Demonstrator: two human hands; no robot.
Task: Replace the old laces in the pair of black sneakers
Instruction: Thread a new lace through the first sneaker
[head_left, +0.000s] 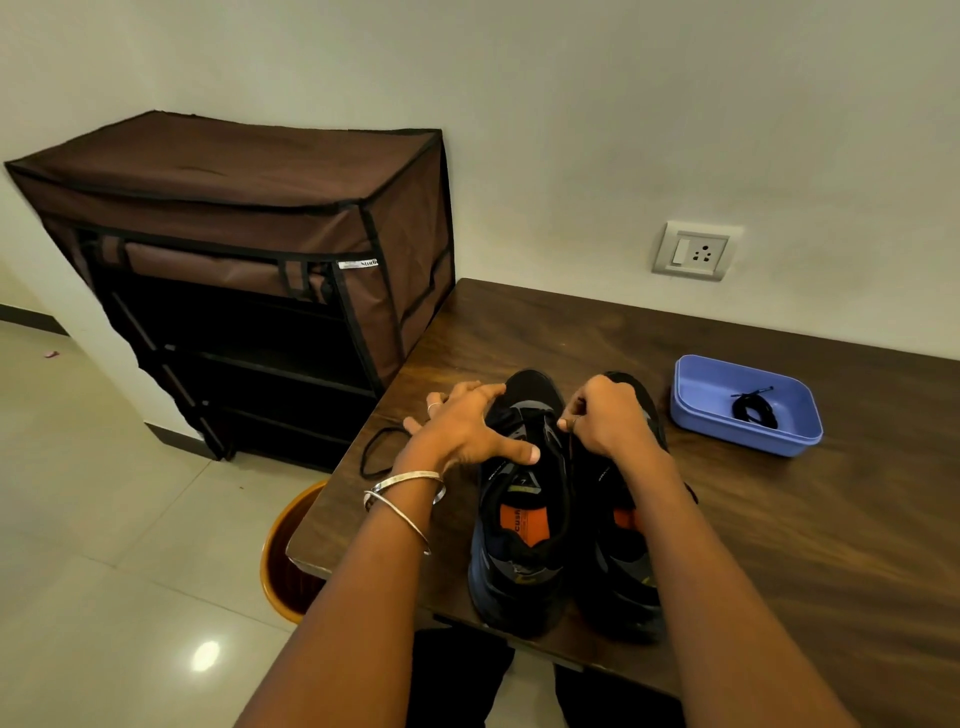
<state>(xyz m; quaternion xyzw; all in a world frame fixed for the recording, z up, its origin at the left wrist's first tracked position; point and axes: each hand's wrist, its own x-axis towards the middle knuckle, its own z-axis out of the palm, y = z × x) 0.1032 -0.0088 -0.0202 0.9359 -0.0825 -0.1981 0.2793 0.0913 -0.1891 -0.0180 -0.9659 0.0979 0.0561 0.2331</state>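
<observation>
Two black sneakers with orange insoles stand side by side on the dark wooden table (779, 519), heels toward me. My left hand (467, 431) rests spread over the lacing area of the left sneaker (519, 545), its thumb on the tongue. My right hand (605, 415) pinches a lace end between the two shoes, above the right sneaker (618, 561), and hides that shoe's front. A loose black lace (376, 452) lies on the table near its left edge. Another bundled black lace (753, 408) lies in the blue tray (696, 415).
A brown fabric shoe rack (249, 270) stands left of the table against the wall. An orange bin (283, 556) sits on the tiled floor under the table's left corner. A wall socket (693, 252) is above the table.
</observation>
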